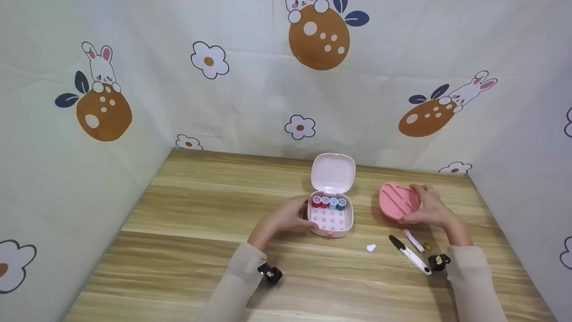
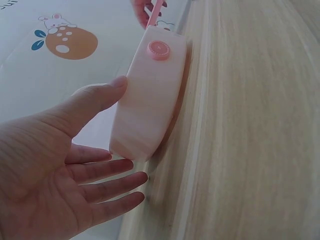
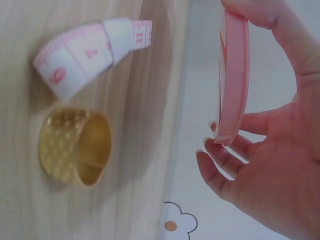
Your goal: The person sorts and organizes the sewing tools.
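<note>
A pale pink sewing box (image 1: 330, 232) stands on the table with its lid (image 1: 333, 172) raised. Several thread spools (image 1: 329, 203) in red and blue-green tones fill the row nearest the lid; bare pegs show in front of them. My left hand (image 1: 288, 214) rests against the box's left side, its thumb near the front corner and its fingers extended. In the left wrist view the box's front (image 2: 145, 100) bears a round pink clasp (image 2: 159, 50). My right hand (image 1: 426, 208) grips a pink slotted tray (image 1: 397, 201) by its right side, thumb and fingers on opposite edges.
Near the right forearm lie a slim black-and-white tool (image 1: 410, 254), a rolled tape measure (image 3: 75, 55) and a gold thimble (image 3: 62, 147). A small white piece (image 1: 371, 247) lies in front of the box. Patterned cloth walls (image 1: 250, 98) border the wooden table.
</note>
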Available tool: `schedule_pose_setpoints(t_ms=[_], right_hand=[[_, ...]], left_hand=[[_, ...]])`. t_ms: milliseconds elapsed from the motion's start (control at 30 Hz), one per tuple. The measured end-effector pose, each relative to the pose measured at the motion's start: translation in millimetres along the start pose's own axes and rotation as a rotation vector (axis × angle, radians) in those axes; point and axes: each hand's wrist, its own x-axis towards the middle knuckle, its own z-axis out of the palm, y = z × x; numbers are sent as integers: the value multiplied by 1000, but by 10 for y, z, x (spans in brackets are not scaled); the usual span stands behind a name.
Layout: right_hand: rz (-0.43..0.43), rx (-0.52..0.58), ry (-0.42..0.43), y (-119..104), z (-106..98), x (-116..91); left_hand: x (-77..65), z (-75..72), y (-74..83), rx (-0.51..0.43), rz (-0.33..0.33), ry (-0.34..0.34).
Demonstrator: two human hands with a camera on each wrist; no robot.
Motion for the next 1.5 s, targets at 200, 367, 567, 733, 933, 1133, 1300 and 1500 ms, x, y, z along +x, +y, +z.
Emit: schedule_pose_setpoints(t_ms=[200,367,567,733,933,1133,1300,1500], right_hand=[[-10,-8,29,-56,44,-22],[-27,-24,45,-100,81,-38],[-34,-19,38,-149,113,-59],[-46,-4,42,-192,130,-77],[-61,39,45,-267,163,-100],[-68,47,56,-343,222,-118],[-82,21,53,-412,259,-136],[-116,21,49,-469,277,-130]], left_hand=[[-4,-3,4,13,-1,4],[4,-3,-2,8,23,0],[6,-4,0,21,7,2],[9,-5,0,26,4,5],[1,-5,12,44,-19,12],[-2,1,15,34,-53,7],[4,-5,-6,26,10,0],[11,-9,-18,27,37,-1]])
